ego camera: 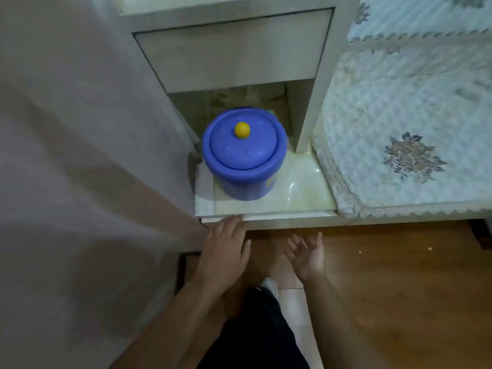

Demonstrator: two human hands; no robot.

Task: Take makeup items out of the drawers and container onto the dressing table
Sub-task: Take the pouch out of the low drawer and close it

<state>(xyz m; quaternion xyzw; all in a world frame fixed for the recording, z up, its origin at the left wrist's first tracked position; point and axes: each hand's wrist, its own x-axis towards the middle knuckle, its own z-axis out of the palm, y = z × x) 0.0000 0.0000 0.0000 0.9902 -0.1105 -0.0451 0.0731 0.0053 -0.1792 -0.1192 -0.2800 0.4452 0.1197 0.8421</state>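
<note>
A round blue container (243, 166) with a blue lid and a yellow knob (242, 129) stands on a glossy pale ledge (298, 193), under a shut drawer front (234, 49) of the dressing table. Its lid is on, so the contents are hidden. My left hand (226, 249) is palm down below the ledge, its fingertips touching the ledge's front edge. Blurred, my right hand (308, 255) hovers a little to the right with fingers spread, holding nothing. Both hands are in front of and below the container, apart from it.
A pale curtain (80, 155) hangs along the left side. A quilted floral cover (407, 129) drapes over furniture on the right. Brown wooden floor (386, 288) lies in front. My dark trouser leg (255, 328) and white shoe show at the bottom.
</note>
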